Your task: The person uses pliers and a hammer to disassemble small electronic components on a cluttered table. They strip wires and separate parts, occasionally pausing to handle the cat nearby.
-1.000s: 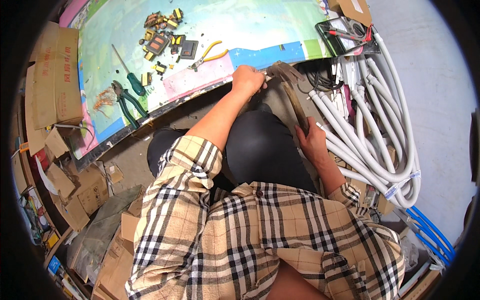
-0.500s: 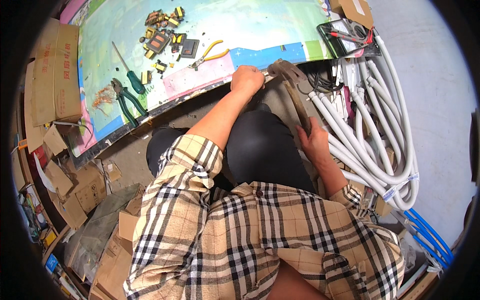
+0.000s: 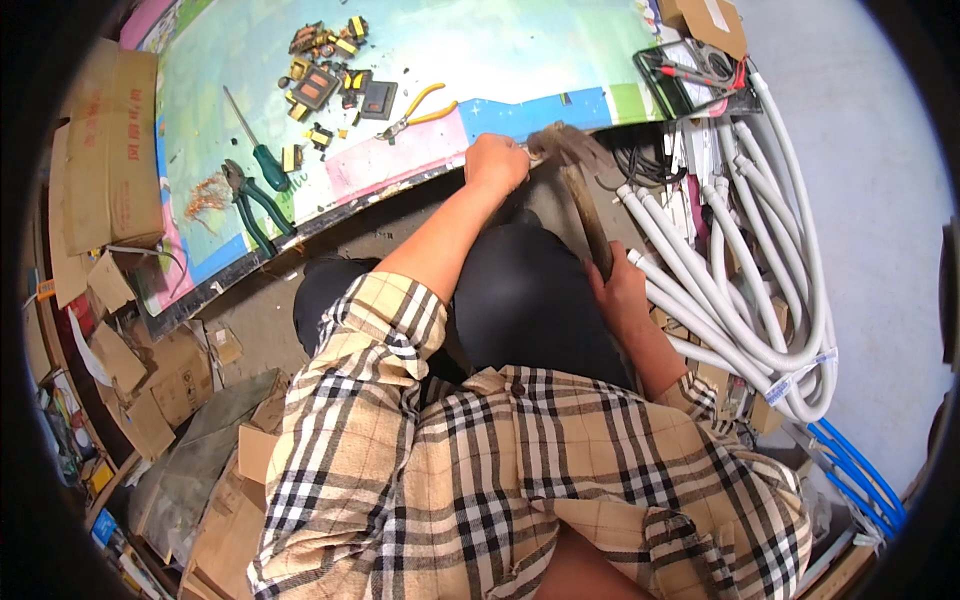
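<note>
My right hand [image 3: 621, 288] is wrapped round the wooden handle of a hammer [image 3: 583, 200]. Its worn metal head is at the table's near edge, just right of my left hand [image 3: 497, 163]. That hand is closed in a fist at the edge of the table [image 3: 540, 118]; whatever its fingers grip is hidden, with only a small bit showing between fist and hammer head. Yellow-handled pliers [image 3: 415, 113] lie open beyond the fist. Further left are green-handled pliers [image 3: 258, 205], a screwdriver [image 3: 258, 140] and several small transformers [image 3: 315, 86] with yellow tape.
A bundle of white corrugated hoses [image 3: 770, 250] hangs at the right, near my right forearm. A black tray with red-handled tools [image 3: 690, 75] sits on the far right corner. Copper wire scraps [image 3: 208, 195] lie left, beside a tall cardboard box [image 3: 112, 150]. My knees are under the table edge.
The hammer has shifted slightly; its handle stands a little steeper, and my right hand has moved slightly down and left. My left fist stays nearly in place.
</note>
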Demonstrator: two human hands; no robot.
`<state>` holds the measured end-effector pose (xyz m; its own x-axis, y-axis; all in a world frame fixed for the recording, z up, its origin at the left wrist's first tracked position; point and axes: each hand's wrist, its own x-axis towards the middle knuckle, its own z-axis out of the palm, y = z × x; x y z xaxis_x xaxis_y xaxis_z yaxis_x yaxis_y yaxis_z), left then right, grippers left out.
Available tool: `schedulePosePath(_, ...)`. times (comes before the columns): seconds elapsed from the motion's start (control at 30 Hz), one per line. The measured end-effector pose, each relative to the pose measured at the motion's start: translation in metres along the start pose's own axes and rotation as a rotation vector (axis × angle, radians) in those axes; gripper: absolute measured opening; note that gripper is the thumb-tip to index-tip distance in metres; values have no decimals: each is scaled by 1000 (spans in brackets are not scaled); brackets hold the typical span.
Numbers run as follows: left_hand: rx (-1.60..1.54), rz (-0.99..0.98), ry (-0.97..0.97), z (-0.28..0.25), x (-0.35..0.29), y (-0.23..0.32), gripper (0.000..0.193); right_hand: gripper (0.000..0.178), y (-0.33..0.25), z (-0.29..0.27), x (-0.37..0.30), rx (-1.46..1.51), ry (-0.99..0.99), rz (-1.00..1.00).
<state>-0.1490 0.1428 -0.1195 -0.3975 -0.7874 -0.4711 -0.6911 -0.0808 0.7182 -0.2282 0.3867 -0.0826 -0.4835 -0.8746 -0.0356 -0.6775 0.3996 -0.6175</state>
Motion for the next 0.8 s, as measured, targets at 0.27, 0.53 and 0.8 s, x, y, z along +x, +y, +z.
schedulePosePath(0.27,-43,-11,-19,2,0,-2,16,24,-27,-25,0,100,143,-45)
schedulePosePath(0.53,-500,-171,-212,-8,-15,15,9,20,-4,-11,-14,104,126,3)
schedulePosePath(0.8,-462,-155,-170,-1,-14,11,8,25,5,-10,-11,25,61,-22)
